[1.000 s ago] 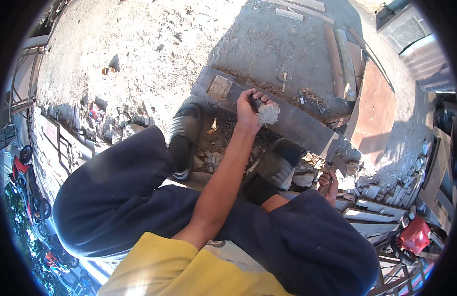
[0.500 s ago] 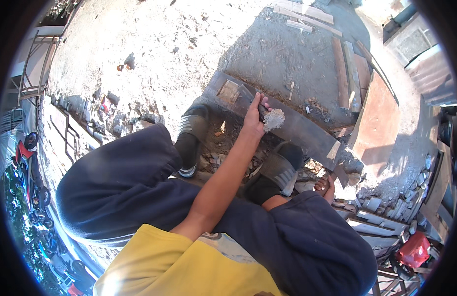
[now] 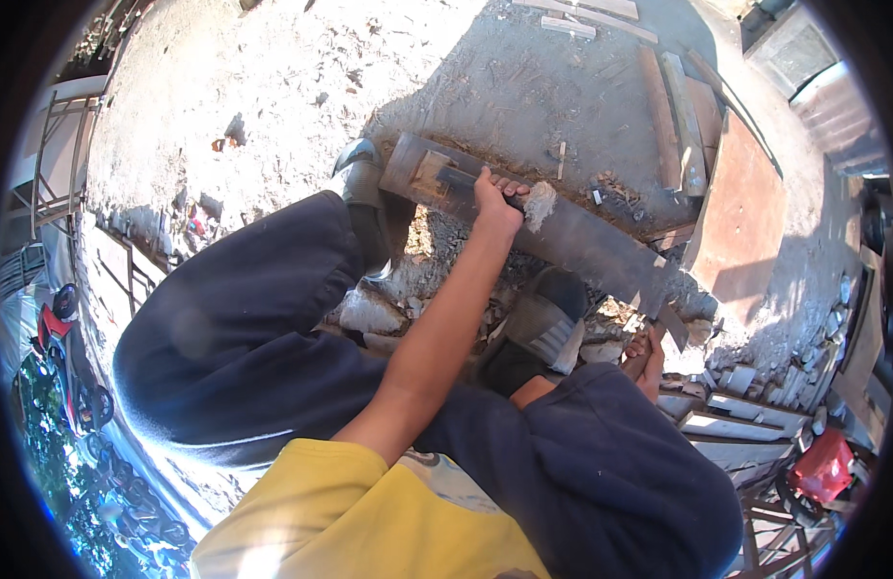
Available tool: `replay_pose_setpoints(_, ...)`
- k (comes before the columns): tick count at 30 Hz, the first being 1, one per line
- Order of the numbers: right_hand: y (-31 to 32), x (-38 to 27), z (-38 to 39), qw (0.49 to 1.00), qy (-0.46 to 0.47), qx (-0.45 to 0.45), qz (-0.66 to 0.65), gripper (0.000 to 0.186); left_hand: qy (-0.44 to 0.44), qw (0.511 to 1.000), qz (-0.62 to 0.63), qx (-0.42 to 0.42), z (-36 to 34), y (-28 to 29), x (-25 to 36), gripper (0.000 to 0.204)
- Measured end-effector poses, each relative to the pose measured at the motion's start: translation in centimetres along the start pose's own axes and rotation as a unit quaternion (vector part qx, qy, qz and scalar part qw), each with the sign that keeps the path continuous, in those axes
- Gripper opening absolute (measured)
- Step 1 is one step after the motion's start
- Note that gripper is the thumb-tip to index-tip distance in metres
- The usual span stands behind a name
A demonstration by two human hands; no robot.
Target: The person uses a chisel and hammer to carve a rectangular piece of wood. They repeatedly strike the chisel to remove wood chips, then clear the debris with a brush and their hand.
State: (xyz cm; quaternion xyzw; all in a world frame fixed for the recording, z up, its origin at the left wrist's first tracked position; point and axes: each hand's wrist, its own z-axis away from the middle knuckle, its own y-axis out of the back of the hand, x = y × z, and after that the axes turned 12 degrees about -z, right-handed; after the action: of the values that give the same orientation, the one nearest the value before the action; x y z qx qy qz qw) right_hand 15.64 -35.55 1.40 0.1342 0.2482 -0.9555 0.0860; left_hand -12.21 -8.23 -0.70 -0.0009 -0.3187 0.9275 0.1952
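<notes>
A long dark plank [image 3: 591, 241] slants across the ground in front of my feet, with a lighter tan patch near its left end. My left hand [image 3: 500, 197] is closed around a dark handle-like piece over this plank. A frayed, whitish clump [image 3: 539, 206] sticks out beside its fingers; I cannot tell what kind of tool it is. Beyond my right knee, my right hand [image 3: 647, 362] is closed on a brown, wooden-looking piece [image 3: 635, 364], partly hidden by the fingers. A flat dark strip [image 3: 673, 328] lies right by it, near the plank's right end.
My sandalled left foot [image 3: 361, 183] and right foot [image 3: 543, 323] stand close to the plank. A broad brown board [image 3: 741, 217] and several narrow planks [image 3: 659, 116] lie to the right. Stacked boards [image 3: 736, 425] and a red bag [image 3: 821, 465] are at the lower right. Rubble [image 3: 369, 314] lies between my feet.
My left hand's fingers have wrapped further round the dark piece, and the whitish clump has risen slightly. My left foot has shifted forward and left. More of the brown piece shows in my right hand.
</notes>
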Motion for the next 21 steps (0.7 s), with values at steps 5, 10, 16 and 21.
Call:
replay_pose_setpoints(5, -1.5, 0.9, 1.8, 0.995, 0.059, 0.05, 0.056, 0.021, 0.002, 0.998, 0.047, 0.044, 0.5, -1.2, -0.3, 0.039)
replay_pose_setpoints(10, -5.3, 2.6, 7.4, 0.989, 0.139, 0.043, 0.036, 0.023, 0.024, 0.994, 0.018, 0.101, 1.4, -1.7, -0.3, 0.036)
replay_pose_setpoints(16, -14.0, 7.5, 5.8, 0.99, 0.124, -0.065, 0.032, 0.026, 0.014, 0.989, -0.046, 0.138, 1.3, -0.4, 0.3, 0.029)
replay_pose_setpoints(21, -18.4, 13.1, 3.6, 0.979, 0.024, -0.093, 0.179, 0.02, 0.007, 0.989, -0.084, 0.125, 2.3, -0.2, 1.2, 0.018)
